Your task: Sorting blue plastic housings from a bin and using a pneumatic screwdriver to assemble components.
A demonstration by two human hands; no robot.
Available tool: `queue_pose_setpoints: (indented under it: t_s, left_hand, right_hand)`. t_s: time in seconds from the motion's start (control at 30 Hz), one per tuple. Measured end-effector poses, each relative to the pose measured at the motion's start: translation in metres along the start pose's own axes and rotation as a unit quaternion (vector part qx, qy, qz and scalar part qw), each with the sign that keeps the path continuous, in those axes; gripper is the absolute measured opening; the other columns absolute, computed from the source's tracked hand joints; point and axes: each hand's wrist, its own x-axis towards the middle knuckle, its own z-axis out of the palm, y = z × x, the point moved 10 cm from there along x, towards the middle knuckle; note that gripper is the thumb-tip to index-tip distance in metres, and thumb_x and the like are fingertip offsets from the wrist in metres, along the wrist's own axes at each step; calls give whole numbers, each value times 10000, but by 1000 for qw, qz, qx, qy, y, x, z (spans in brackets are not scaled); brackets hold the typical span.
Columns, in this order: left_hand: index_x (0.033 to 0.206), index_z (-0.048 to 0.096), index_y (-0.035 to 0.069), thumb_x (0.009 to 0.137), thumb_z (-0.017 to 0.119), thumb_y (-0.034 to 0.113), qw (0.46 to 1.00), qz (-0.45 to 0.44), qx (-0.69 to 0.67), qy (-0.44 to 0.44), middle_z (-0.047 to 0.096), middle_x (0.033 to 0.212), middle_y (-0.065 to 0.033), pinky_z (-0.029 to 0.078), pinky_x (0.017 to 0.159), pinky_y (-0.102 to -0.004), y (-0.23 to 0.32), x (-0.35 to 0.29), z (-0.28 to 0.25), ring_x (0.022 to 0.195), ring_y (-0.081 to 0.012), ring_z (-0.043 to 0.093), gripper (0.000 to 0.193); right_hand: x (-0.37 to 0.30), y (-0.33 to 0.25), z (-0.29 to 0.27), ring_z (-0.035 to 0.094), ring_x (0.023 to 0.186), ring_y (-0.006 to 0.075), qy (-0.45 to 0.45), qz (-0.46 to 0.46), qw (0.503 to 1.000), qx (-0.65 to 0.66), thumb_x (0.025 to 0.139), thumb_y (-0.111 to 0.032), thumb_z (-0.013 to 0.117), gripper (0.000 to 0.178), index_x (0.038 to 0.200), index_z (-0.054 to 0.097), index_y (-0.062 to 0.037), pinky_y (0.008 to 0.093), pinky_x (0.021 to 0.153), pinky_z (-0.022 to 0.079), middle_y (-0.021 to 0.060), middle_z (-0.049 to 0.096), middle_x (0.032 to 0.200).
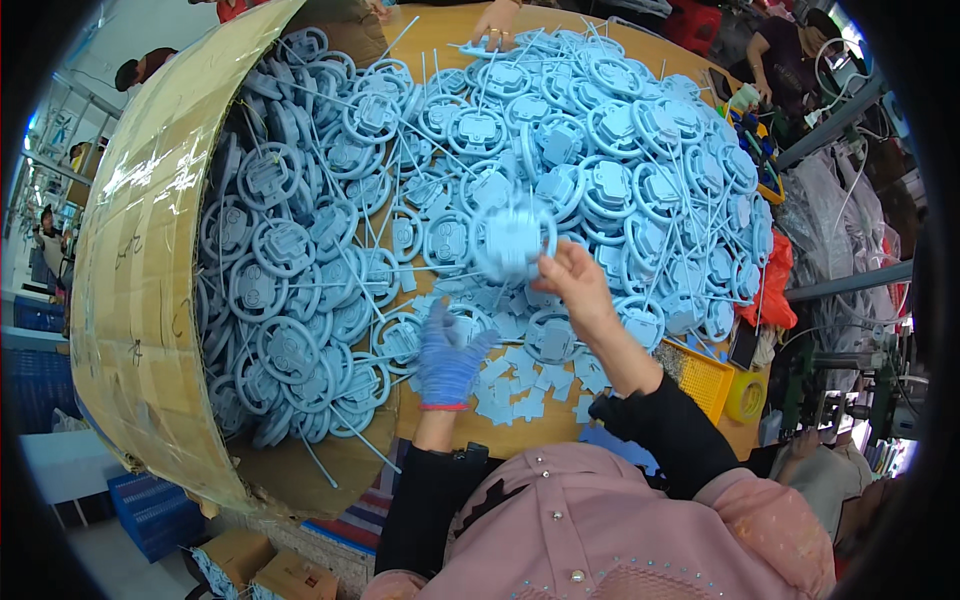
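Note:
Between the thumb and fingers of my bare right hand (578, 285) is the rim of a light-blue toy steering wheel (510, 238), smeared by motion, held above the pile. My left hand (450, 358) wears a blue-purple glove. Its thumb stands apart from its fingers, and I see nothing held in it, over the near side of the pile. Heaped across the table are several more light-blue plastic wheels (608, 188), some with thin rods attached. Small flat light-blue pieces (520, 385) lie scattered between my forearms.
A large cardboard box (140, 260) lies on its side at left, wheels spilling from its mouth onto the wooden table (405, 425). At right are a yellow basket (702, 380), a tape roll (746, 397) and a red bag (770, 285). Another person's hand (496, 22) touches the far pile.

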Motion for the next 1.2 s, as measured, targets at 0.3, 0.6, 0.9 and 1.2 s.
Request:
queue_pose_setpoints:
  t_s: [0.3,0.6,0.9,1.2]
  left_hand:
    - [1325,472,119,655,763,398,821,-19,568,61,424,1374,-175,384,1001,-457,-3,19,-83,1226,-383,434,782]
    - [1430,318,84,549,840,430,855,-60,515,18,404,1368,-257,336,1054,-433,-8,40,-71,1264,-397,403,1081]
    - [1298,456,21,698,766,373,959,-86,269,-30,565,1193,-202,461,898,-354,-35,82,-58,1070,-297,564,761]
    - [1133,581,-15,720,758,285,965,34,213,153,645,979,-144,492,779,-305,62,-23,-96,883,-200,618,540]
  right_hand:
    - [-81,117,49,594,921,213,-326,-41,829,-452,747,-197,737,442,1130,572,-52,331,760,497,95,601,1013]
    - [-81,132,59,577,826,290,-267,-270,696,-610,738,-165,666,272,976,582,-65,388,685,504,109,516,940]
    - [-75,122,69,605,789,276,-250,-280,645,-665,764,-98,575,153,914,572,-72,383,619,506,113,538,865]
    - [-72,133,51,619,680,283,-242,-242,661,-668,751,-85,569,148,896,562,-55,386,595,500,123,563,828]
